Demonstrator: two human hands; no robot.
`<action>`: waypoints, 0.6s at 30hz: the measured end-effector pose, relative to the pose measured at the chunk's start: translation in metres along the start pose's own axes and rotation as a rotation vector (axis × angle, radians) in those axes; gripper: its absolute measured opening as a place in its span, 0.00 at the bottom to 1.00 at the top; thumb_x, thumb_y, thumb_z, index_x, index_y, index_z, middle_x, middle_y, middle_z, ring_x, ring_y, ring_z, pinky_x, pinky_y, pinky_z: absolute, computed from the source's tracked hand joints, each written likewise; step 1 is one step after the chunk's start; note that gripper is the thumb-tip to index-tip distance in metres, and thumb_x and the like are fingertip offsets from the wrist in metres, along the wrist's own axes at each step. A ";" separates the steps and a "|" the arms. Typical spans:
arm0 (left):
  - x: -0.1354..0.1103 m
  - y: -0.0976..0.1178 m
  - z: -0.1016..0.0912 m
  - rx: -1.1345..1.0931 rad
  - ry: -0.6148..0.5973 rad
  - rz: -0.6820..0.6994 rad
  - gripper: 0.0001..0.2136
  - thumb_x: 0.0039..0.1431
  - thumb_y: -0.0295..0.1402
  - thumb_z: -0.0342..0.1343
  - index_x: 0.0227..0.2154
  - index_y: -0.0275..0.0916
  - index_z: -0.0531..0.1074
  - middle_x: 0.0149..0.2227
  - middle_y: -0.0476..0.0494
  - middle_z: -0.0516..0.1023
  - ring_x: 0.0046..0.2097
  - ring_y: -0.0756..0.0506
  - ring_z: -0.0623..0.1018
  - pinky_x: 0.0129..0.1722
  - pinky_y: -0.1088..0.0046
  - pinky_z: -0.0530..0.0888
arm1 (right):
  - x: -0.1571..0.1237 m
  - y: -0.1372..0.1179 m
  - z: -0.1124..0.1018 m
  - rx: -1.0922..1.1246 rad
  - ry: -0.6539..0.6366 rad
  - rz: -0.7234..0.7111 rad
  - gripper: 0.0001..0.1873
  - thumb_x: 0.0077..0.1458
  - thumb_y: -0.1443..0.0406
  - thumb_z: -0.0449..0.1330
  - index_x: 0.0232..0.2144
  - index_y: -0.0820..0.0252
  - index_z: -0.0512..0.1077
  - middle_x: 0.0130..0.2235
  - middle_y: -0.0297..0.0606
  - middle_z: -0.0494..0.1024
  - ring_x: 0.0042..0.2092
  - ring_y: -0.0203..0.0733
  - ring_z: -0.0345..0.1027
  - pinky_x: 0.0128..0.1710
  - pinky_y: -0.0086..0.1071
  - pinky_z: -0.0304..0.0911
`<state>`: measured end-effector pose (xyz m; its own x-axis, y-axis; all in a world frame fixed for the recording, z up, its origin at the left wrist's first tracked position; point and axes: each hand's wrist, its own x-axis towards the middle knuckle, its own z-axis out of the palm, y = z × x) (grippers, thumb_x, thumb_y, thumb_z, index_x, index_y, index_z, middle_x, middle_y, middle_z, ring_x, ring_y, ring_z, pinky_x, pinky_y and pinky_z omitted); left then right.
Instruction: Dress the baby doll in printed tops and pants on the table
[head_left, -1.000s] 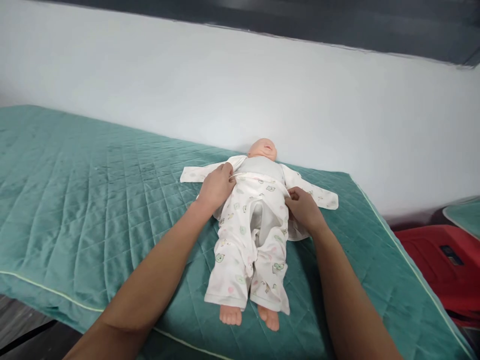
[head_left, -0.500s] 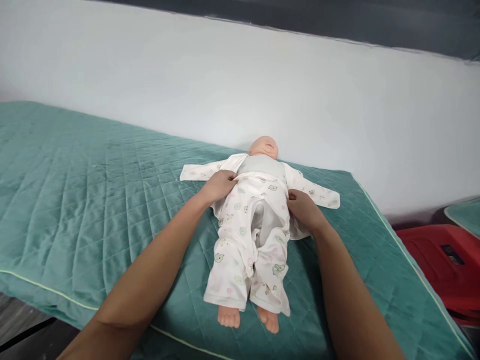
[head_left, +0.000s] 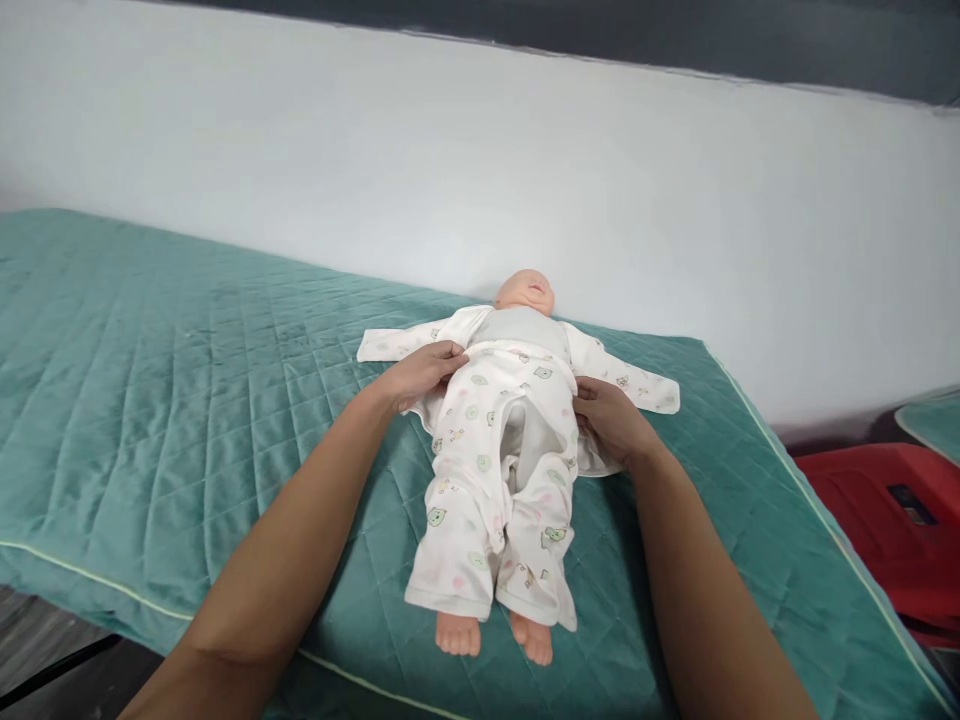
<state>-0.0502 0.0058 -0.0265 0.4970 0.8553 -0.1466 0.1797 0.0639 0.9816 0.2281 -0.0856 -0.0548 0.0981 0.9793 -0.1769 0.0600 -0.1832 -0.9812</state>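
Note:
A baby doll [head_left: 525, 293] lies on its back on a green quilted mattress [head_left: 187, 380], head toward the wall, bare feet toward me. It wears white printed trousers [head_left: 480, 480] and an open white printed jacket [head_left: 622, 380] with sleeves spread sideways over a grey body. My left hand [head_left: 420, 372] pinches the trouser waistband at the doll's side nearest the left sleeve. My right hand [head_left: 609, 420] grips the waistband and cloth at the opposite hip. Both hands are closed on fabric.
A white wall [head_left: 480, 170] runs right behind the doll's head. A red plastic object [head_left: 892, 520] sits off the mattress's right edge, with another green pad corner [head_left: 930, 425] above it. The mattress's near edge has pale piping.
My left hand has slid a little outward and lower along the waistband, flattening its fingers. The right hand and the doll have hardly shifted.

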 end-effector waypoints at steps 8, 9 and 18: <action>0.005 -0.006 0.008 0.200 0.090 0.055 0.04 0.59 0.33 0.52 0.30 0.39 0.67 0.29 0.50 0.69 0.31 0.50 0.66 0.28 0.77 0.62 | -0.005 -0.003 -0.001 -0.026 0.011 -0.003 0.13 0.45 0.57 0.70 0.28 0.58 0.74 0.26 0.36 0.77 0.29 0.41 0.70 0.29 0.32 0.66; 0.004 -0.006 0.006 0.190 0.060 0.050 0.03 0.57 0.32 0.53 0.30 0.39 0.67 0.30 0.50 0.69 0.31 0.50 0.67 0.29 0.77 0.63 | -0.005 -0.003 -0.002 -0.031 0.013 -0.003 0.12 0.45 0.58 0.70 0.28 0.58 0.74 0.26 0.36 0.77 0.29 0.41 0.70 0.28 0.32 0.66; -0.005 -0.001 -0.005 0.259 -0.101 -0.026 0.21 0.42 0.25 0.59 0.44 0.39 0.69 0.39 0.45 0.77 0.35 0.46 0.75 0.29 0.75 0.69 | -0.002 -0.003 0.003 -0.196 0.110 -0.018 0.07 0.43 0.65 0.65 0.29 0.58 0.74 0.22 0.32 0.73 0.25 0.36 0.62 0.22 0.28 0.56</action>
<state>-0.0568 0.0042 -0.0265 0.5694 0.7984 -0.1956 0.3982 -0.0597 0.9153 0.2247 -0.0867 -0.0518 0.2022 0.9693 -0.1397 0.2540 -0.1896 -0.9484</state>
